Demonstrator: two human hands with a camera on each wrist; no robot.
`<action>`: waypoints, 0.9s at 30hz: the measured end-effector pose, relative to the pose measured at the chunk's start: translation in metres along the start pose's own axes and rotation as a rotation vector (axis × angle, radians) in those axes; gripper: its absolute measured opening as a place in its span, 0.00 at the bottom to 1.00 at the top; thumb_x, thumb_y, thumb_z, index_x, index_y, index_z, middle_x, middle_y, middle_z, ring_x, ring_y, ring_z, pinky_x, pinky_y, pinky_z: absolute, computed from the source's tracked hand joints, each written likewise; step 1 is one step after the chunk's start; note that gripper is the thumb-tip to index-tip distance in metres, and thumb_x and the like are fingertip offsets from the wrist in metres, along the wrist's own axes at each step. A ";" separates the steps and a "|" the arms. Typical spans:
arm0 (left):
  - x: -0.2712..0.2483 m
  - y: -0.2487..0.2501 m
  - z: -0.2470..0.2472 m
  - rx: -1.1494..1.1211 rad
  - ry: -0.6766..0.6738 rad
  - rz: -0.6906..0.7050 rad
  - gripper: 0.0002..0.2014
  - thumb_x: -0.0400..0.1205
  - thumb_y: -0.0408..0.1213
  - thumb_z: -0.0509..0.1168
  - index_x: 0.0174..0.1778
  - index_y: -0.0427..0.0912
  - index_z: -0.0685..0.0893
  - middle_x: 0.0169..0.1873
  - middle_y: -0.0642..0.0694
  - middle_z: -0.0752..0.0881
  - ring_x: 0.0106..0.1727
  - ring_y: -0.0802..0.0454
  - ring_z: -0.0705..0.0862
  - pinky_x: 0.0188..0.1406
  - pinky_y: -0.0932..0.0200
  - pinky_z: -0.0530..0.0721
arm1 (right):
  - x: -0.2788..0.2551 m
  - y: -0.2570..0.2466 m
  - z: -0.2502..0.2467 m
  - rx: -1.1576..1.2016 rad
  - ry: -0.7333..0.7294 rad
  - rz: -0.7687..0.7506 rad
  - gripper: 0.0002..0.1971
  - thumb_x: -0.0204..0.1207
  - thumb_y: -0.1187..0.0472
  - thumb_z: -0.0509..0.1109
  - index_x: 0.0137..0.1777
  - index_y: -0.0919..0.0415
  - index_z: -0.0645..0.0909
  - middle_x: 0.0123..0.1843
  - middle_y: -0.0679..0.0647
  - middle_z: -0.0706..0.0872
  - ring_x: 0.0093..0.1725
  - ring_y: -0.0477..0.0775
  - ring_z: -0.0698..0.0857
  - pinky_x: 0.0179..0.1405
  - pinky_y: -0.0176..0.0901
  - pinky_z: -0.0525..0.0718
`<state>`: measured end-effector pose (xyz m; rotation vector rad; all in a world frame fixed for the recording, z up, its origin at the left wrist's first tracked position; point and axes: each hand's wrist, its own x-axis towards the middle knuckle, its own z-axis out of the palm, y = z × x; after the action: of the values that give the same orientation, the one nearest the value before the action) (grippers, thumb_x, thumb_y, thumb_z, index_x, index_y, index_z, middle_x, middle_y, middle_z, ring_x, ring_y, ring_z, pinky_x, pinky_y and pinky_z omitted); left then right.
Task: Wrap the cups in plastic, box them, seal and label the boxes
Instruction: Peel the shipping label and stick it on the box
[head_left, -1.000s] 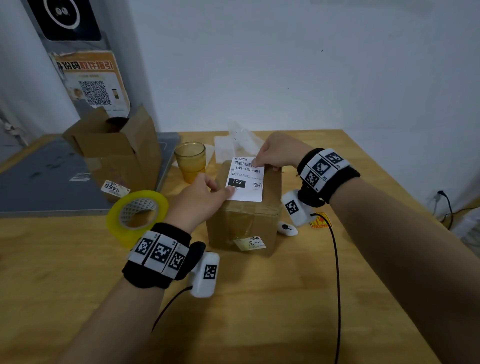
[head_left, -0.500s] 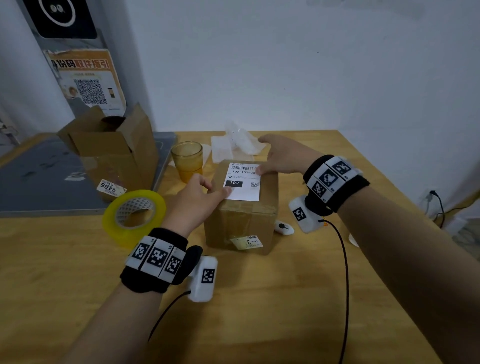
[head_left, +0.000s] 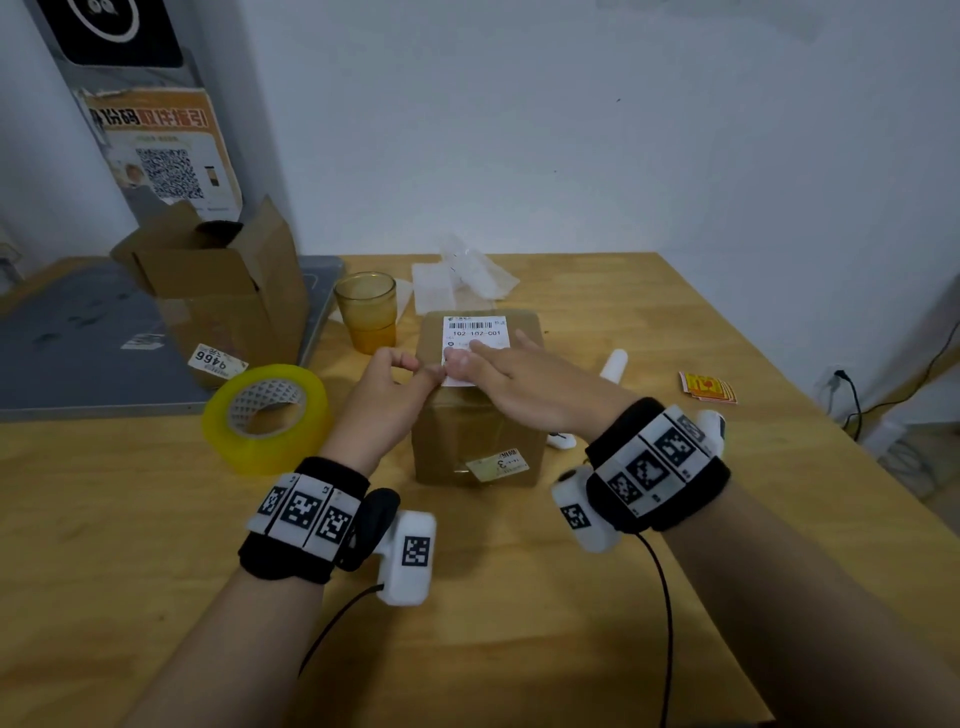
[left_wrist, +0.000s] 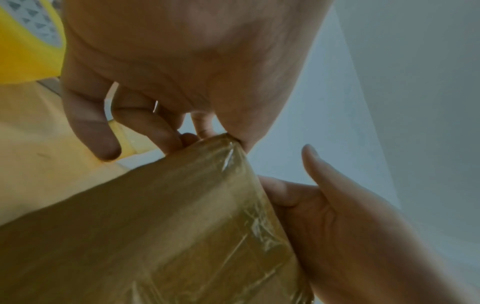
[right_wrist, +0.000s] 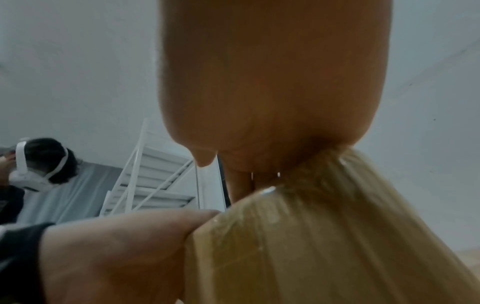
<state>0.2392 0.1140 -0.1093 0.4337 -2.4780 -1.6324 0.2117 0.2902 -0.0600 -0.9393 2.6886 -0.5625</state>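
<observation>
In the head view, right hand (head_left: 511, 382) flattens label (head_left: 474, 332).

Your taped box (head_left: 478, 415), labelled on top.
Your white label (head_left: 474, 335) lies flat there; amber cup (head_left: 367, 310) upright behind-left; open box (head_left: 228, 291) beyond.

Both bare forearms reach forward, each wrist in a black band set with black-and-white square markers. The right hand (head_left: 511, 382) lies palm-down, fingers (head_left: 467, 358) straight and close together, angled toward the left. The left hand (head_left: 382, 397) sits just beside it, fingers (left_wrist: 88, 127) loosely curled, its fingertips meeting those of the right.
</observation>
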 end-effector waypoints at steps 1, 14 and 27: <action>0.001 -0.001 0.000 -0.014 -0.001 -0.006 0.15 0.85 0.55 0.66 0.58 0.49 0.76 0.46 0.47 0.86 0.42 0.51 0.82 0.43 0.50 0.80 | -0.003 -0.002 0.001 0.003 0.011 0.002 0.27 0.94 0.43 0.40 0.87 0.43 0.67 0.91 0.53 0.63 0.91 0.49 0.53 0.86 0.45 0.36; 0.000 0.003 0.000 -0.044 -0.001 -0.036 0.12 0.86 0.51 0.67 0.58 0.48 0.78 0.46 0.48 0.86 0.40 0.51 0.82 0.35 0.55 0.78 | -0.027 0.010 0.008 0.016 0.089 0.055 0.30 0.93 0.40 0.43 0.87 0.50 0.69 0.87 0.52 0.72 0.87 0.53 0.64 0.90 0.57 0.44; -0.006 0.008 -0.003 -0.174 -0.084 -0.120 0.10 0.86 0.52 0.67 0.50 0.52 0.75 0.45 0.46 0.87 0.45 0.46 0.84 0.56 0.42 0.87 | -0.018 -0.018 0.009 0.033 0.120 0.024 0.34 0.93 0.42 0.40 0.78 0.56 0.82 0.88 0.55 0.70 0.87 0.53 0.59 0.81 0.39 0.44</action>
<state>0.2442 0.1160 -0.1003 0.5090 -2.3818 -1.9319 0.2385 0.2862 -0.0586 -0.8902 2.7821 -0.6765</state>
